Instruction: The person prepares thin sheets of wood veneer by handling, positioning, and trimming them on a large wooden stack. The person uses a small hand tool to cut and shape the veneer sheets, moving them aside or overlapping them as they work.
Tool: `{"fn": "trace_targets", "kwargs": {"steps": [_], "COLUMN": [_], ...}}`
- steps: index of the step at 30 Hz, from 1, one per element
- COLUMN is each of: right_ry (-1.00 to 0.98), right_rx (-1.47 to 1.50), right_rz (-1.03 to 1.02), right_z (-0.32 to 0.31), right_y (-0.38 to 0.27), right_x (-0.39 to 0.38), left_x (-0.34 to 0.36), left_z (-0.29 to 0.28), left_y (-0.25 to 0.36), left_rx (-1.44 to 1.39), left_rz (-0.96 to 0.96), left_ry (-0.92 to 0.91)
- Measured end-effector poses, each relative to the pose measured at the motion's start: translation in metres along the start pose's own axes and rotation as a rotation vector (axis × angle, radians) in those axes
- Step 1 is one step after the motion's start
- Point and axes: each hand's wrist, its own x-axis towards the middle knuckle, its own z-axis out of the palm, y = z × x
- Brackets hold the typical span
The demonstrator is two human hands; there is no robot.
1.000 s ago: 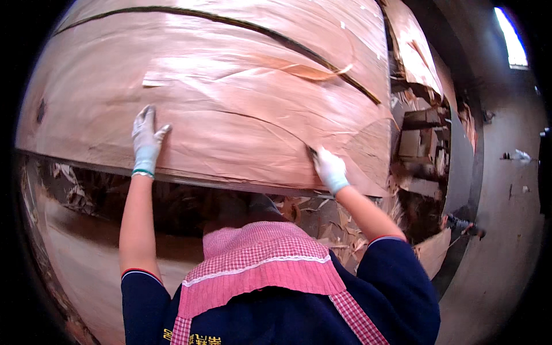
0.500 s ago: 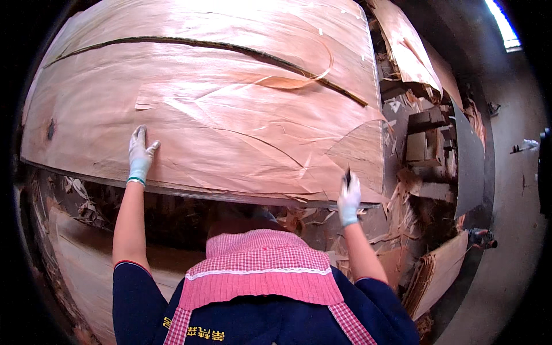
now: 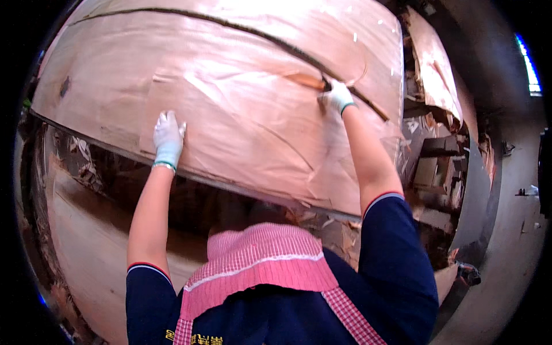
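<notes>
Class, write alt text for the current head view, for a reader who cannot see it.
A white-gloved left hand rests on broad, overlapping pinkish-brown sheets; the right hand, also gloved, holds a small dark object near a long dark strip.

A sheet point(image 3: 230, 132) is laid on the near part of the stack point(image 3: 98, 121). The left hand point(image 3: 168, 135) is placed on the sheet's left part. The right hand point(image 3: 335, 98), in which a tool point(image 3: 326, 85) is held, is positioned farther out and rightward, beside the stick point(image 3: 259, 34). The stick is laid across the stack beyond the sheet. A second stack point(image 3: 434, 66) is sited to the right, past a gap; nearer, blocks point(image 3: 428, 172) are found. Scraps point(image 3: 339, 237) are strewn below the near edge.
</notes>
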Motion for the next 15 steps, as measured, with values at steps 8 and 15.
{"fn": "trace_targets", "kwargs": {"steps": [8,15], "right_ry": [-0.162,0.220], "right_rx": [-0.065,-0.253], "right_rz": [0.005,-0.227], "right_z": [-0.013,-0.086], "right_y": [0.005,-0.088], "right_x": [0.010,0.016], "left_x": [0.006,0.020], "left_z": [0.005,-0.005], "left_y": [0.005,0.033], "left_rx": [0.027,0.344], "left_rz": [-0.054,-0.007], "left_ry": [-0.099,-0.237]}}
